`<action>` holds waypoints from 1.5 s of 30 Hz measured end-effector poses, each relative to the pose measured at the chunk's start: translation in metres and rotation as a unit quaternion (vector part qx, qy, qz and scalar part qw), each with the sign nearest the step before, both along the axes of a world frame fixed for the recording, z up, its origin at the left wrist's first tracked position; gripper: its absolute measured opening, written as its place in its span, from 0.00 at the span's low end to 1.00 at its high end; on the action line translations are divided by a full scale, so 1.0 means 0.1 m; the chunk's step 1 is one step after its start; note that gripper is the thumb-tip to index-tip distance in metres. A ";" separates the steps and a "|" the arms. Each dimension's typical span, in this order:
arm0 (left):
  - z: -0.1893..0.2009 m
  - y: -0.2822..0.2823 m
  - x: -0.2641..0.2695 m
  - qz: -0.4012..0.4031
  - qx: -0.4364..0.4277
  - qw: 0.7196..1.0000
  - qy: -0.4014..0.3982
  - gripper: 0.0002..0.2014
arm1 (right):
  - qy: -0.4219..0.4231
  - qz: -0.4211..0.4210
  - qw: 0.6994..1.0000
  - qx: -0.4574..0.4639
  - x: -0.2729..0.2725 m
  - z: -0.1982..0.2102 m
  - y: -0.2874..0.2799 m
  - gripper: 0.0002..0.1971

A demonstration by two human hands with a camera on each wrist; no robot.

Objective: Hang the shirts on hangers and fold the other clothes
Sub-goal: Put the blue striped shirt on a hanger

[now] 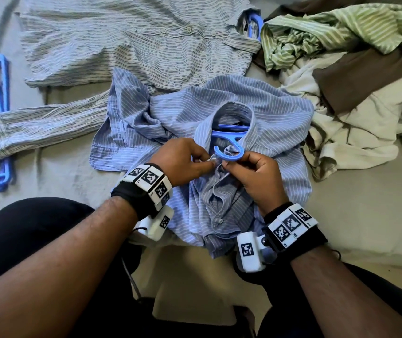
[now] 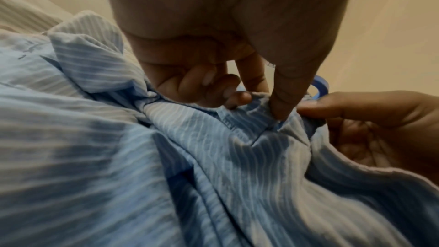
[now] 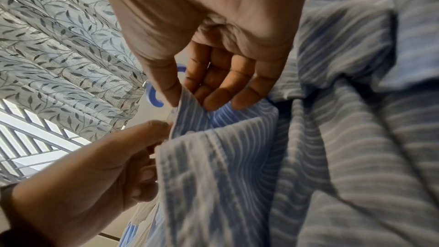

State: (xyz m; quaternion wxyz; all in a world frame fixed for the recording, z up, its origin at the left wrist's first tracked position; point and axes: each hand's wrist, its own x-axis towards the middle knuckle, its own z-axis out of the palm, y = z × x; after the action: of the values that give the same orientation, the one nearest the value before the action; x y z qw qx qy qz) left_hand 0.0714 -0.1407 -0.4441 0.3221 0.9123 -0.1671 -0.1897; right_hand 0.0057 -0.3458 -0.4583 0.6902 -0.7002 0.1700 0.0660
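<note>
Both hands [image 1: 182, 159] [image 1: 256, 176] pinch crinkled striped shirt [image 1: 219, 106] placket.

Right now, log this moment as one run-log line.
stage: buttoning collar | left hand: pinches blue striped shirt placket | right hand: pinches opposite placket edge | blue hanger: inside collar, hook out | grey striped shirt: already on hanger

You have no readable words, brands or numbers in any view. The only markings are black-and-white square code patterns on your wrist bands [image 1: 149, 182], and they spell nothing. The shirt's collar tag is too dark to read.
</note>
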 end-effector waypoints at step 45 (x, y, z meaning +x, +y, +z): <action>0.00 -0.20 -0.08 0.261 -0.195 0.901 0.286 0.11 | -0.146 0.001 0.964 -0.224 -0.10 -0.13 0.14 0.04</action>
State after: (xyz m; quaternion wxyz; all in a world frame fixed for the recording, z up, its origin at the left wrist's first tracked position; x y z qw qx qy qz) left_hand 0.0639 -0.1609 -0.4440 0.5659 0.7483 0.1430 -0.3153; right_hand -0.0039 -0.3315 -0.4709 0.5327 -0.8393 0.0775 -0.0762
